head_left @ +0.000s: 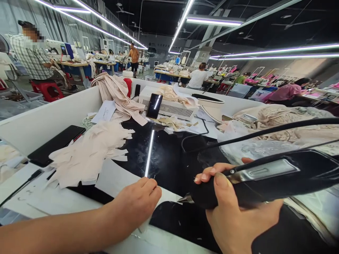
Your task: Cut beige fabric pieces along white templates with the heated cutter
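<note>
My right hand (238, 215) is wrapped round a black corded power tool (254, 180) with a silver lever along its side. The tool's pointed metal tip (186, 199) faces left, at the edge of a white sheet (116, 176) lying on the black glossy worktop (172, 158). My left hand (140, 201) is closed in a fist over that sheet, left of the tip. What its fingers hold is hidden; a pale strip (144, 225) shows just beneath them. Beyond the left hand lies a loose pile of pale pink fabric pieces (90, 151).
A phone (154, 106) leans against a white vented box (172, 111) at the back. Another dark device (57, 144) lies left. The tool's cable (265, 132) arcs across the right, before bagged lace fabric (286, 121). White boards (50, 120) wall the worktop. Several people work beyond.
</note>
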`<state>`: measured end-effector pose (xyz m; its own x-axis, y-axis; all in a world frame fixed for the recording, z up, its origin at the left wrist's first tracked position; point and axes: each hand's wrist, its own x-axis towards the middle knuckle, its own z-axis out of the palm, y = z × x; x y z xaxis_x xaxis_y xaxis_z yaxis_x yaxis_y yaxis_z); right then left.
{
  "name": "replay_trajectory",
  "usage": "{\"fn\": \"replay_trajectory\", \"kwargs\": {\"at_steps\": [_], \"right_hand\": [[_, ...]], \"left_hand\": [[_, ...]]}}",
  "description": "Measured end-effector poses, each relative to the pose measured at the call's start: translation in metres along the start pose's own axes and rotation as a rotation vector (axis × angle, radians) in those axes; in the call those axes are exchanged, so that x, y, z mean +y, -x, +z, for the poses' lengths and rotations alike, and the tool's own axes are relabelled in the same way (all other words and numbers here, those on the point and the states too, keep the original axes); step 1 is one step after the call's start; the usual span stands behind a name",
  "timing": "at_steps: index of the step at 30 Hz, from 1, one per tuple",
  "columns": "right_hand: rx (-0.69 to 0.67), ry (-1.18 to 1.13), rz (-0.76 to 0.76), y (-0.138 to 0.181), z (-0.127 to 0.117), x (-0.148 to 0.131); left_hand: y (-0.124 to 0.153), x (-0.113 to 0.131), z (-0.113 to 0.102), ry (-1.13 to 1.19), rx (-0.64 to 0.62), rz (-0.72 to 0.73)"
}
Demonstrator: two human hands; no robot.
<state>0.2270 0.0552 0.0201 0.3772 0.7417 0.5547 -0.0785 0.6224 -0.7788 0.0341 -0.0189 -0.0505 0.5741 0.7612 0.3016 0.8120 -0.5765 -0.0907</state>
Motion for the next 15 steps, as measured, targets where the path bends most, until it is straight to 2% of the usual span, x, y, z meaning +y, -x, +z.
{"fn": "replay_trajectory", "kwargs": {"at_steps": [5,11,15], "right_hand": [[0.015,-0.005,-0.033,0.01,0.002,-0.009],[0.003,0.017,-0.022,0.016,0.001,-0.017],[-0.006,-0.016,-0.004,0.021,0.004,-0.02]], "left_hand": [[0.007,0.001,0.007,0.067,-0.049,-0.052],[0.011,-0.013,0.0,0.207,-0.147,-0.063],[0.013,-0.019,0.0,0.193,-0.121,-0.053]]}}
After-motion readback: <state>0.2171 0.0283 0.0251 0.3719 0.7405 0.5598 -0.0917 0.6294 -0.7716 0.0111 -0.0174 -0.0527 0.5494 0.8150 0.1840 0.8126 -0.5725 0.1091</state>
